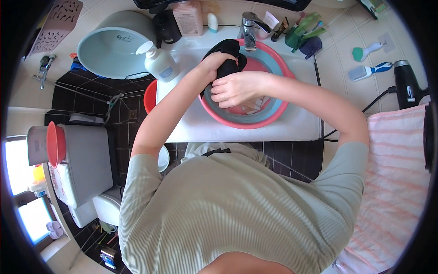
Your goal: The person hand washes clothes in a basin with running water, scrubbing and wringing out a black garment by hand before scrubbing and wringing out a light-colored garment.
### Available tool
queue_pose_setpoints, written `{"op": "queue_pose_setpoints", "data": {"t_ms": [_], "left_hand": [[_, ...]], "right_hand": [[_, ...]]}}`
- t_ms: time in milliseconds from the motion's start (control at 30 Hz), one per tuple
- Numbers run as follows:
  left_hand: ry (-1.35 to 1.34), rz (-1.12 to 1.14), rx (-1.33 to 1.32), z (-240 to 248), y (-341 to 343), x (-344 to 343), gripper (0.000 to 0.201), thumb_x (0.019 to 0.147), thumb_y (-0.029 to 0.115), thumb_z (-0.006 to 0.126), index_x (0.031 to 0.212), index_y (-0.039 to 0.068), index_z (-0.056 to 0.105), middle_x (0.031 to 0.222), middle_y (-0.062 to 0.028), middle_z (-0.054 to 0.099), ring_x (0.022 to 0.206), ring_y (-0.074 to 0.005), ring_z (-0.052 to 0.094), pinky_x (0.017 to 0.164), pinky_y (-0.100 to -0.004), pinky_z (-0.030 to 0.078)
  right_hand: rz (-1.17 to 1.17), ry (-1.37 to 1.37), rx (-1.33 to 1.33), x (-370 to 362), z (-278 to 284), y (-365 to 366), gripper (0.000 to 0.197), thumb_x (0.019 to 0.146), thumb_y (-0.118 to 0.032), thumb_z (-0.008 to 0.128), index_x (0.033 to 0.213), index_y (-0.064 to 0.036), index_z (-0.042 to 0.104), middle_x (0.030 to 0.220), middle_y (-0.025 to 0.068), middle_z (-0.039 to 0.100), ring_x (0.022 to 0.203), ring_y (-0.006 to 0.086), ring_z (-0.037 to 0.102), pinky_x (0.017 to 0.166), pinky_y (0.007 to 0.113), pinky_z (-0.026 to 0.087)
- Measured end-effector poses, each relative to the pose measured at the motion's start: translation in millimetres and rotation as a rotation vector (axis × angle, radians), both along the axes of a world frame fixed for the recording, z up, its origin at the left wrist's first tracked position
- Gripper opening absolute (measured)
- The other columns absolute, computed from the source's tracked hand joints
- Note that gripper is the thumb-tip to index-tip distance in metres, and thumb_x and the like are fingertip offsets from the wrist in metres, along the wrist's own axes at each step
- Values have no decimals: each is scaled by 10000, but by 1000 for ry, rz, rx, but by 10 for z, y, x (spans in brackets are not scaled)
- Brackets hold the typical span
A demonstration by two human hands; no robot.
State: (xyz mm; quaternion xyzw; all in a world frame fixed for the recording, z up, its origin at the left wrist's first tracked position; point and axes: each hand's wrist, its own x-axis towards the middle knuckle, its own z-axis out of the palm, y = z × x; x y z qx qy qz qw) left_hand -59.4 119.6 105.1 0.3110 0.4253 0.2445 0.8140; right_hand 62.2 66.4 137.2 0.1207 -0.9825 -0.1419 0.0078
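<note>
A black cloth (229,67) is bunched between my hands over a round basin (248,126) with a pink rim and blue inner wall. My left hand (219,63) grips the cloth at the basin's far left side. Just nearer, my right hand (232,89) has its fingers curled closed against the cloth's lower part. Its fingertips are partly hidden, as is the cloth beneath the hand. Past the fingers, the pink bottom of the basin shows pale, shiny patches that look like water with reflections. The chrome faucet (249,32) reaches over the far rim.
The basin stands on a white sink counter (191,125). To its left are a white pump bottle (159,67), a large pale-blue tub (119,50) and a red bucket (149,97). On the right, a hair dryer (405,84) hangs above a pink-striped towel (394,146).
</note>
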Motion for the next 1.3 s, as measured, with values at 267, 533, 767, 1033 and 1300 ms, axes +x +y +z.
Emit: {"op": "queue_pose_setpoints", "data": {"t_ms": [267,533,767,1033,1300], "left_hand": [[-465,37,-272,165,17,-76,86,761,0,501,846,-10,510,732,-87,565,663,-182,569,678,-304,508],[-580,217,-113,481,-253,15,109,804,120,549,837,16,547,788,-80,586,751,-204,572,729,-312,487],[-361,615,313,220,-677,399,165,771,33,567,935,22,586,883,-39,588,808,-123,544,733,-259,435],[555,164,1571,-191,-994,301,222,689,54,609,911,37,611,895,-145,601,811,-287,574,715,-342,449],[287,-46,1748,-188,-1070,380,353,508,187,653,834,50,637,802,-130,596,753,-332,567,682,-420,446]], "right_hand": [[262,372,9,97,253,-2,240,638,-216,583,838,-84,574,932,78,566,954,269,562,941,513,406],[-260,1269,-473,53,260,-173,202,633,-73,748,735,-78,573,755,54,563,762,242,588,778,377,506],[-396,2467,-1407,-77,-101,-435,149,840,-100,557,749,-57,448,670,19,428,659,145,486,830,401,483],[34,2200,-2539,271,-884,-533,150,837,-248,545,797,-104,525,733,34,508,748,161,526,833,328,453],[-608,1086,-2807,455,-724,-496,385,908,-311,386,1174,-64,515,1156,103,560,1054,220,549,953,368,415]]}}
